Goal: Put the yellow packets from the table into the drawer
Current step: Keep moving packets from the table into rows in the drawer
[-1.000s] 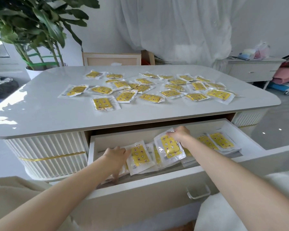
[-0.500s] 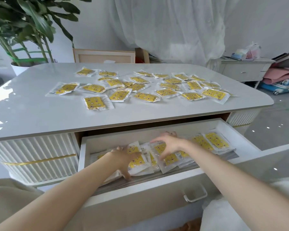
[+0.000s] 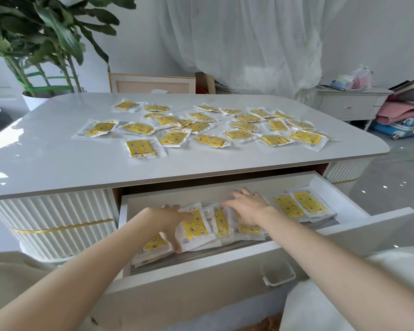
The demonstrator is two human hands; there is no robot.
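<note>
Several yellow packets (image 3: pixel 141 148) in clear wrappers lie scattered on the white table (image 3: pixel 58 163). Below its front edge the drawer (image 3: pixel 225 265) is pulled out, with more yellow packets inside; a flat stack (image 3: pixel 299 204) sits at its right. My left hand (image 3: pixel 165 218) grips the left edge of a tilted yellow packet (image 3: pixel 196 228) in the drawer's middle, thumb at its lower corner. My right hand (image 3: pixel 249 206) lies flat with spread fingers on the packets beside it, covering part of them.
A potted plant (image 3: pixel 46 44) stands behind the table's far left corner. A wooden frame (image 3: pixel 151 83) leans behind the table. A white side cabinet (image 3: pixel 349 103) and a blue suitcase (image 3: pixel 404 127) sit at the right. The drawer's handle (image 3: pixel 280 275) faces me.
My right hand has let go of the packet it held upright and now presses flat on the pile. My left hand has lowered its packet onto the pile.
</note>
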